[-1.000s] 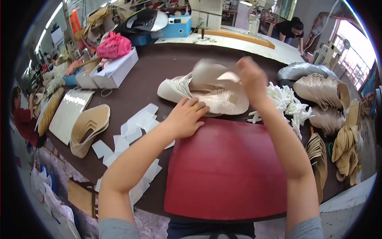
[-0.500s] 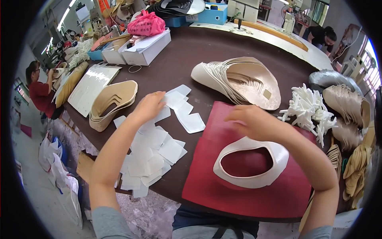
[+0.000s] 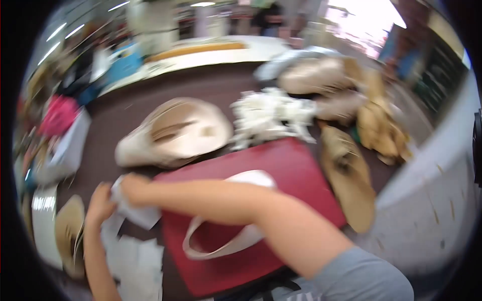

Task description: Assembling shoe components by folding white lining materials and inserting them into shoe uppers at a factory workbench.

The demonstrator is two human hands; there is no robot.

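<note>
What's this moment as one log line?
left hand: at white sheets; right hand: likewise; grip: blurred; white loop: on red mat

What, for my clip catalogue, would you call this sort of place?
Probably a footwear workshop: a nested stack of pale shoe-upper-shaped pieces lies on a dark worktable, with a pale ring-shaped piece on a red mat.
</note>
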